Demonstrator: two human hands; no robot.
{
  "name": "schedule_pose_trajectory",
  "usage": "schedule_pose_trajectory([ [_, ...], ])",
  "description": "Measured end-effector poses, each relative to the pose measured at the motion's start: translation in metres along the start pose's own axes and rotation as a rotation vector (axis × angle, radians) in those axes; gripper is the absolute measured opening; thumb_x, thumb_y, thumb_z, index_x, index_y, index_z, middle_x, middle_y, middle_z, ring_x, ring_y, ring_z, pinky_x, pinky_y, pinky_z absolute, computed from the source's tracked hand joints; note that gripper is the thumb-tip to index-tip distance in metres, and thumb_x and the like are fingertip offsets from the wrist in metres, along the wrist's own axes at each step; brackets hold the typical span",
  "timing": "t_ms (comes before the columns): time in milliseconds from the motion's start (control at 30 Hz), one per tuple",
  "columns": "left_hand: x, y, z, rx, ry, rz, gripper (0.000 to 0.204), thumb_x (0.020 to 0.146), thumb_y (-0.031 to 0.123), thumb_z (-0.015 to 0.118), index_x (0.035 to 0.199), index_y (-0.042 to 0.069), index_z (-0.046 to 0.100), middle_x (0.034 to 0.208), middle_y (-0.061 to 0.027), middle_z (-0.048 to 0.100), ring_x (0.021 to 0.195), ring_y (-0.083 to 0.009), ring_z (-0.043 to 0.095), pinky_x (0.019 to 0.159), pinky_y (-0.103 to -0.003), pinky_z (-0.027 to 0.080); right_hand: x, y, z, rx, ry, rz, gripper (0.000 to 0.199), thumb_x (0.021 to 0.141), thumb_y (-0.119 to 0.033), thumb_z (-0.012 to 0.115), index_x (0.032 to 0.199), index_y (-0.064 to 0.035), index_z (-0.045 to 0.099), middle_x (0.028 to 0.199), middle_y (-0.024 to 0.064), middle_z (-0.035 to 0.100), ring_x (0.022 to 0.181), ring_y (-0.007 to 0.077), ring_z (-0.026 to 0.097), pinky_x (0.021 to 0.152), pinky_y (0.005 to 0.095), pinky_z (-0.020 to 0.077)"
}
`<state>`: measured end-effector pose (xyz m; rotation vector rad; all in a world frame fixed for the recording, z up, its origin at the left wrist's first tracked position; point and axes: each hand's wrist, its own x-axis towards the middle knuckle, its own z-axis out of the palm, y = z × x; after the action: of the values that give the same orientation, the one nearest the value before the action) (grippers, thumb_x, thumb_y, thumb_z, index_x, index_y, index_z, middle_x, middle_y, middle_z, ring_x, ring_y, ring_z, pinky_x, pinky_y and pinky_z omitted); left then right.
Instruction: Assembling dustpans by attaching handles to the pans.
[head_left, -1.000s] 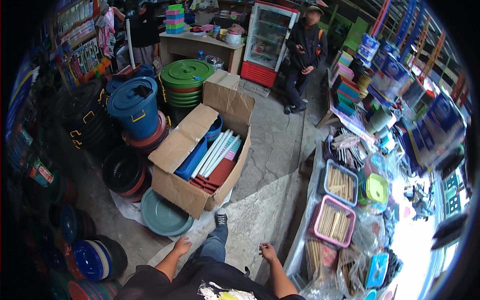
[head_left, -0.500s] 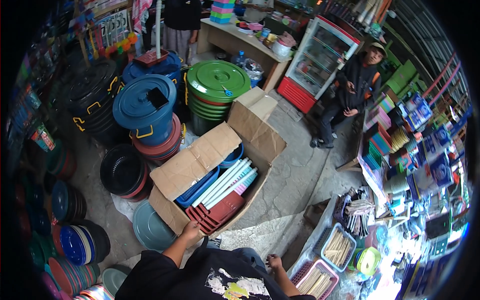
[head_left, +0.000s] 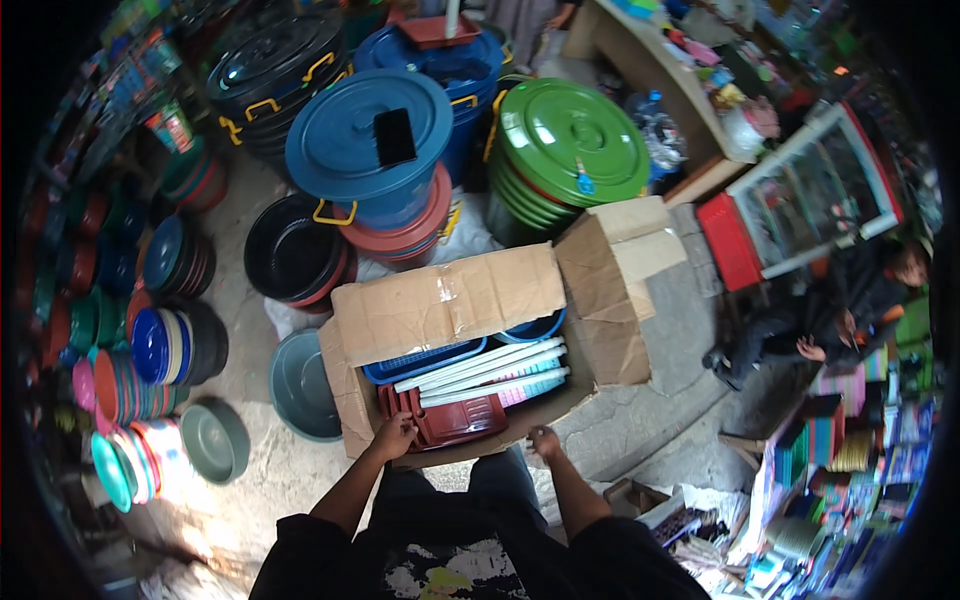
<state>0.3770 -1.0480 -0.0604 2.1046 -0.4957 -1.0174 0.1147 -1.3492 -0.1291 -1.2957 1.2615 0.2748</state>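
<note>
In opened brown cardboard box (head_left: 450, 298): red plastic tray (head_left: 464, 420) still inside.
My left hand (head_left: 396, 436): at tray, grip unclear.
Right hand (head_left: 543, 441): near box, unclear.

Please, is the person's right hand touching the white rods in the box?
Apart. The head view shows a plain gap: the right hand is by the near rim of the cardboard box, while the white rods lie farther inside.
</note>
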Motion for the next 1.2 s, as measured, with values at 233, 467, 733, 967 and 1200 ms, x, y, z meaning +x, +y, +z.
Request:
schedule_pose_trajectory([
  [233, 0.057, 0.031, 0.01, 0.144, 0.224, 0.137, 0.048, 0.083, 0.019, 0.068, 0.124, 0.002, 0.052, 0.099, -0.0177, 0.063, 0.091, -0.0346, 0.061, 0.082, -0.042, 0.049, 0.154, -0.124, 0.003, 0.138, 0.007, -0.295, 0.03, 0.094, -0.033, 0.053, 0.11, -0.008, 0.056, 0.094, 0.0061, 0.065, 0.067, 0.0176, 0.062, 0.054, 0.0314, 0.0454],
  [467, 0.139, 0.008, 0.028, 0.126, 0.524, -0.067, 0.037, 0.081, 0.019, 0.069, 0.111, 0.003, 0.056, 0.1, -0.0193, 0.062, 0.096, -0.0372, 0.059, 0.088, -0.043, 0.046, 0.183, -0.238, 0.044, 0.641, 0.022, 0.245, 0.031, 0.088, -0.035, 0.06, 0.105, -0.0092, 0.053, 0.085, 0.0085, 0.058, 0.069, 0.0228, 0.058, 0.058, 0.0349, 0.0463],
  [733, 0.141, 0.075, 0.024, -0.02, 0.802, -0.159, 0.034, 0.084, 0.016, 0.067, 0.113, 0.005, 0.053, 0.117, -0.0194, 0.052, 0.116, -0.0369, 0.046, 0.101, -0.044, 0.037, 0.117, -0.282, 0.039, 0.659, 0.068, -0.122, 0.019, 0.086, -0.014, 0.062, 0.102, -0.0087, 0.052, 0.085, 0.0033, 0.057, 0.061, 0.0146, 0.056, 0.048, 0.0275, 0.0463],
  [967, 0.175, 0.184, -0.07, 0.165, 0.812, 0.215, 0.057, 0.089, 0.022, 0.061, 0.139, 0.003, 0.039, 0.148, -0.0272, 0.025, 0.136, -0.0418, 0.028, 0.112, -0.047, 0.026, 0.082, -0.383, 0.04, 0.385, -0.202, -0.576, 0.069, 0.093, -0.018, 0.057, 0.15, -0.0117, 0.019, 0.123, 0.0089, 0.059, 0.074, 0.0126, 0.06, 0.07, 0.0256, 0.045],
  [1200, 0.267, 0.144, -0.148, 0.446, 0.607, 0.108, 0.065, 0.094, 0.032, 0.054, 0.145, 0.002, 0.029, 0.15, -0.02, 0.03, 0.136, -0.0379, 0.032, 0.113, -0.044, 0.028, 0.085, -0.388, 0.079, 0.204, -0.296, -0.62, 0.07, 0.092, -0.003, 0.057, 0.15, -0.0074, 0.018, 0.124, 0.0164, 0.056, 0.085, 0.0131, 0.058, 0.071, 0.0267, 0.0518],
])
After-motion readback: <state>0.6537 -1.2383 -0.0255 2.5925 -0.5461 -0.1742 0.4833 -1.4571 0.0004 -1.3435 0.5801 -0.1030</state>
